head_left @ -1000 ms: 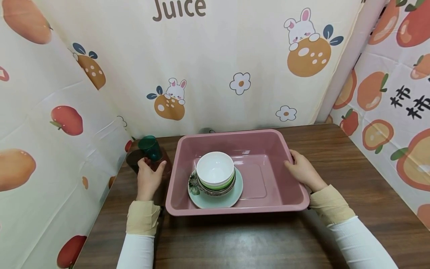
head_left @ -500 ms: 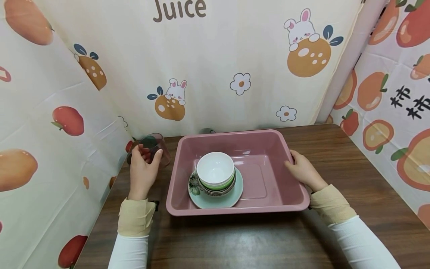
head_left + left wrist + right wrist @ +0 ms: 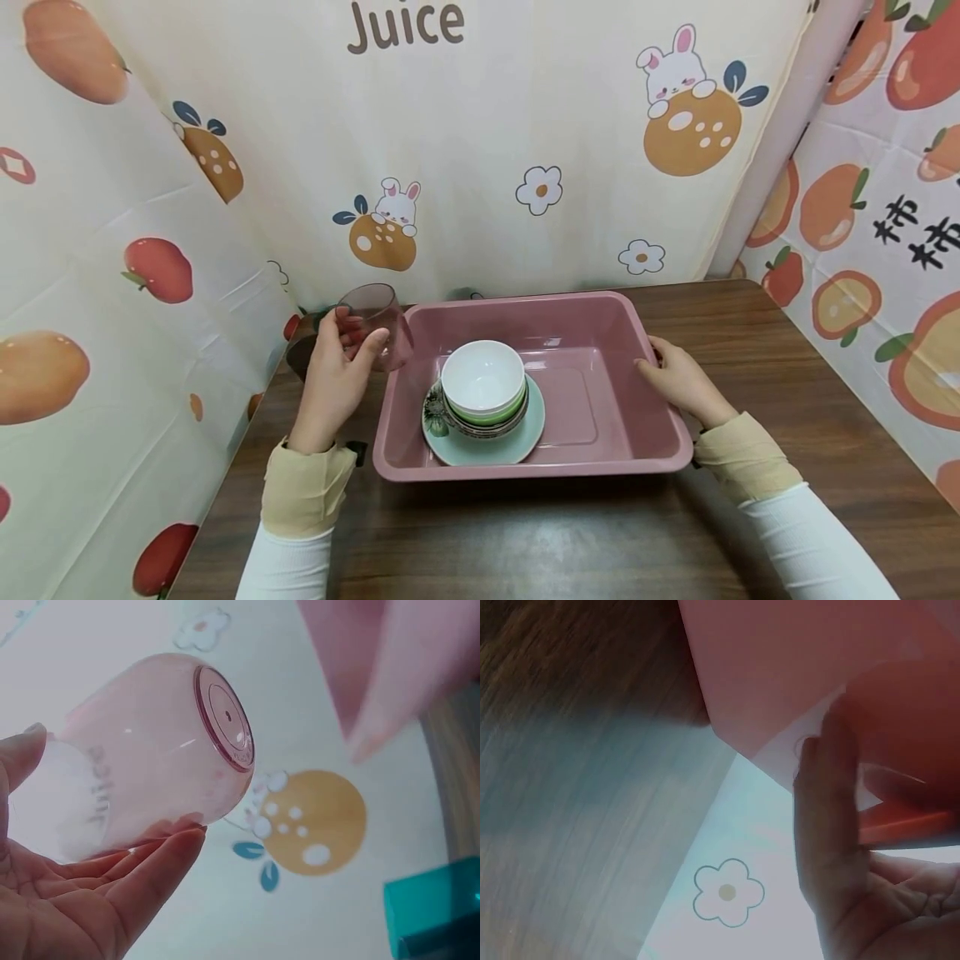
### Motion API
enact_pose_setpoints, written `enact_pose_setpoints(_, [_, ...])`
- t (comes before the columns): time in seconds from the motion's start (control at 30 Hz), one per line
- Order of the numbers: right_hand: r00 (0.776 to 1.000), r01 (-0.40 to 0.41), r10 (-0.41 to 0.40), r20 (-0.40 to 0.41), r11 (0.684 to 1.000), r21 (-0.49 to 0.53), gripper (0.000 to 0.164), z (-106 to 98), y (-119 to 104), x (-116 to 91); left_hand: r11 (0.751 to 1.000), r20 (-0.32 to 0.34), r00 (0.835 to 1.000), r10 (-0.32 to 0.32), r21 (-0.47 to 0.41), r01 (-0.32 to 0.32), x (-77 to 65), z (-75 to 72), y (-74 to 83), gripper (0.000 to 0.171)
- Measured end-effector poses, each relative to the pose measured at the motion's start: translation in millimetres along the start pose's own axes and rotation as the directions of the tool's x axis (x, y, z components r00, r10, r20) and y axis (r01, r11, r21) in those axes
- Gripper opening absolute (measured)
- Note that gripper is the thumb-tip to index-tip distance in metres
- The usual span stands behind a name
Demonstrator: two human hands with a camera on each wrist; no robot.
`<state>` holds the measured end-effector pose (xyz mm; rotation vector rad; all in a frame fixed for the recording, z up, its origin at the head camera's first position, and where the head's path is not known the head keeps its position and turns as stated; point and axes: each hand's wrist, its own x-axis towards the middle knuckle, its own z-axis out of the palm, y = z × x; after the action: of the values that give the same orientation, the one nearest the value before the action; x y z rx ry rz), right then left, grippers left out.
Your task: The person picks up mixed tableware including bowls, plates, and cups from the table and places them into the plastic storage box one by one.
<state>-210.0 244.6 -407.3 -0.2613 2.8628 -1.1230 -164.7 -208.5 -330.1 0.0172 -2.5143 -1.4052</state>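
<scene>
A clear pink cup (image 3: pixel 393 337) is held in my left hand (image 3: pixel 330 387), tilted, above the left back corner of a pink plastic basin (image 3: pixel 573 307). In the left wrist view the cup's round base (image 3: pixel 227 718) points away from the palm, with thumb and fingers around its side. My right hand (image 3: pixel 686 385) grips the basin's right rim; the right wrist view shows its thumb and fingers at the edge (image 3: pixel 907 829). Inside the basin, a white bowl (image 3: pixel 483 375) tops a stack of bowls on a pale green plate (image 3: pixel 531 429).
A dark brown cup (image 3: pixel 300 357) stands on the wooden table (image 3: pixel 525 533) behind my left hand. Beside it is a teal cup (image 3: pixel 435 911), mostly hidden in the head view. Fruit-printed cloth (image 3: pixel 465 167) encloses the table's back and sides.
My left hand has lifted the pink cup from among the cups at the left back and carried it right, to the basin's edge. The right hand stays on the rim.
</scene>
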Motion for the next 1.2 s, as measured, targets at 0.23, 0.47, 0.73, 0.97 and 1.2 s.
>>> enact_pose_setpoints(0.23, [1.0,0.015,-0.015,-0.009,0.999,0.043,0.06,-16,-8,-1,0.999,0.096,0.995,0.033,-0.023,-0.03,-6.8,6.4,16.1,0.078])
enact_pose_setpoints(0.47, [0.995,0.058,-0.053,-0.087,0.997,0.045,0.063,-41,-35,-5,0.999,0.193,0.98,0.039,-0.04,-0.032,-11.1,17.4,30.8,0.081])
enact_pose_setpoints(0.73, [0.984,0.169,-0.156,-0.091,0.973,0.16,0.068,-46,-79,-12,0.991,0.291,0.951,0.106,-0.115,-0.076,-13.3,35.2,44.0,0.073])
enact_pose_setpoints(0.97, [0.968,0.249,-0.248,-0.033,0.94,0.231,0.071,-30,-112,-14,0.983,0.37,0.914,0.166,-0.13,-0.126,-19.2,51.6,56.4,0.069])
enact_pose_setpoints(1.2, [0.925,0.343,-0.376,0.051,0.887,0.309,0.08,-10,-131,-12,0.98,0.427,0.882,0.198,-0.094,-0.174,-26.2,65.1,65.6,0.068])
